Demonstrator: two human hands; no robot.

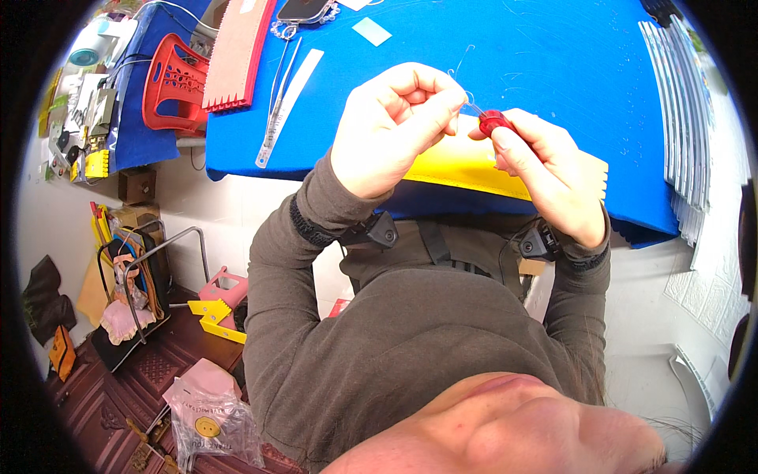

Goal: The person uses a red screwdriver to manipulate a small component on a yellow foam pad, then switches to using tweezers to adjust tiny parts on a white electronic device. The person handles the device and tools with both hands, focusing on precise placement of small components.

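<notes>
My left hand (400,121) is raised over the table's front edge, thumb and forefinger pinched on a fine, thin line (459,61) that curls up past the fingertips. Between the two hands, a small wire-like loop (469,96) meets the thin metal tip of a small red-handled tool (492,122). My right hand (548,160) grips that tool by its handle, with the tip pointing at the left fingertips. Under both hands lies a yellow board (468,163) with a notched right end, partly hidden by them. What exactly sits between the left fingertips is too small to tell.
On the blue table cloth (551,53) lie long tweezers (280,83), a steel ruler (290,106), a red-edged notched board (240,56), a phone (304,10) and a pale card (372,31). Stacked white panels (681,112) line the right edge. A red chair (174,89) stands left.
</notes>
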